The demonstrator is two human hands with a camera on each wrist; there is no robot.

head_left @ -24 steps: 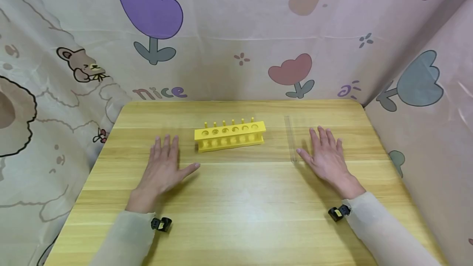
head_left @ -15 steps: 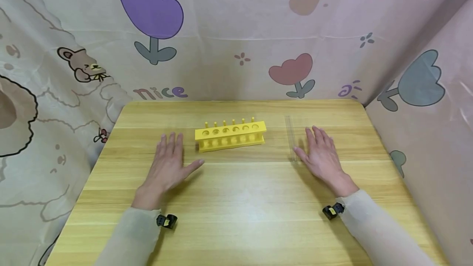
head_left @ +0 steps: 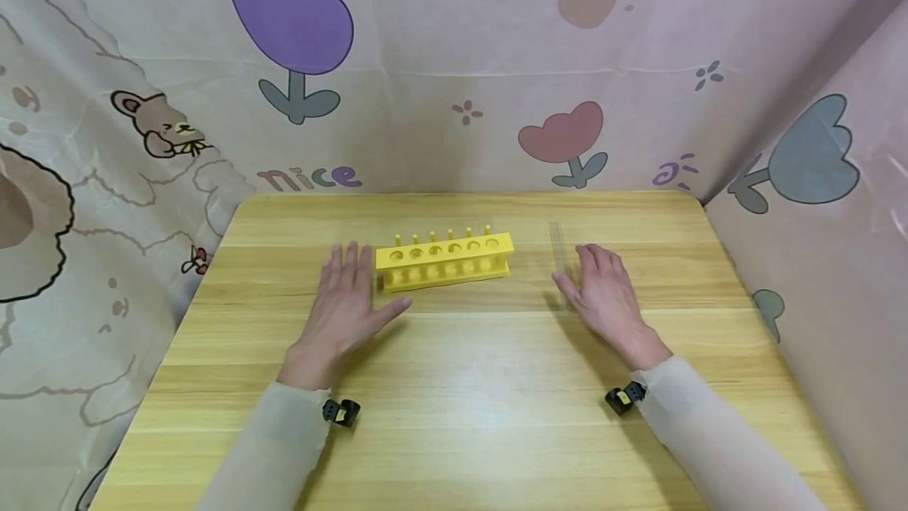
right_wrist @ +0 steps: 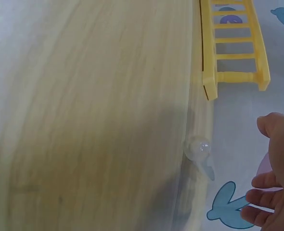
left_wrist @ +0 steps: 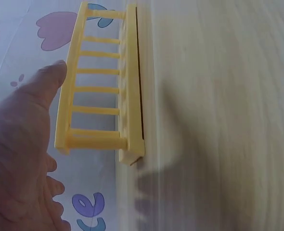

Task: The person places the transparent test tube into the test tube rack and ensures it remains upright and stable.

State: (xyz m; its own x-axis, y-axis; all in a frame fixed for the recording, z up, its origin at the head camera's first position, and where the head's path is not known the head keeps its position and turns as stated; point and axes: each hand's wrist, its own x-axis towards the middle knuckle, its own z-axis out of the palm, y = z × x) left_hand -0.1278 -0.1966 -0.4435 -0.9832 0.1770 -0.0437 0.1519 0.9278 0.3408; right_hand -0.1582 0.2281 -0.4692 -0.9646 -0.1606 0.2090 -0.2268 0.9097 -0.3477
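A yellow test tube rack [head_left: 445, 260] stands on the wooden table, with a row of holes along its top and short pegs behind them. My left hand [head_left: 337, 318], fingers straight and thumb spread, is just left of the rack's left end. In the left wrist view its thumb [left_wrist: 48, 79] overlaps the rack's edge. To the right of the rack lies a clear test tube [head_left: 556, 237], its rounded end [right_wrist: 198, 148] toward me. Beside it my right hand [head_left: 606, 298] hovers with fingers slightly bent, thumb over the tube in the head view, partly hiding it. Neither hand holds anything.
The light wooden tabletop [head_left: 468, 400] extends toward me. A printed cloth [head_left: 426, 38] hangs behind its back edge and along both sides. Small black cameras [head_left: 342, 412] sit at both wrists.
My left hand has moved right and forward, closer to the rack. My right hand has moved left toward the test tube, its fingers bending a little. Rack and tube stay put.
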